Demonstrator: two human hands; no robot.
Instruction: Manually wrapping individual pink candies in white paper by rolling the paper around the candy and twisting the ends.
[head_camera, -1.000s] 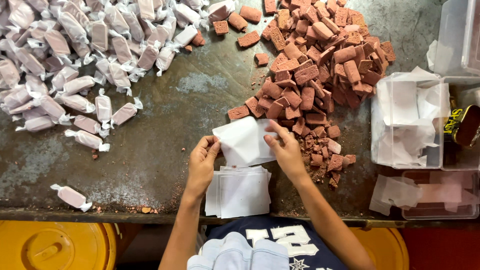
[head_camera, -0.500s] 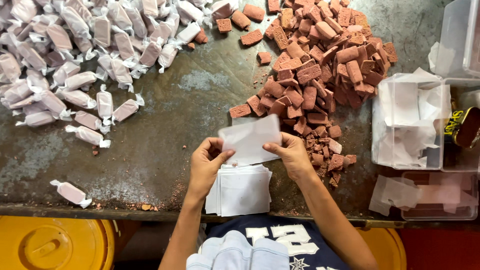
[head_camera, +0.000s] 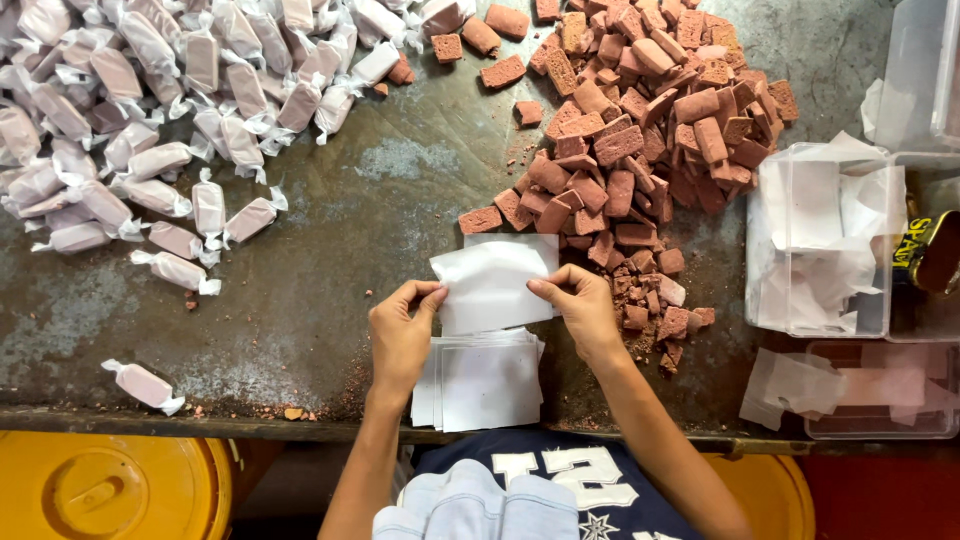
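— Wrapper sheet (head_camera: 492, 285): where is it held?

— It is pinched at both side edges, just above the stack of sheets (head_camera: 482, 380) at the near edge of the desk (head_camera: 330, 250). The left hand (head_camera: 400, 335) is closed in a thumb-and-finger grip on the left edge, the right hand (head_camera: 580, 310) likewise on the right edge.

— What could go wrong?

— The thin sheet could be creased or torn if it is pulled too tight. A second sheet could be lifted with it unnoticed. Crumbs (head_camera: 640, 300) from the pile of brown blocks (head_camera: 640, 120), just right of the right hand, could be swept onto the stack. The wrapped pieces (head_camera: 150, 120) at far left are well apart and judged safe.
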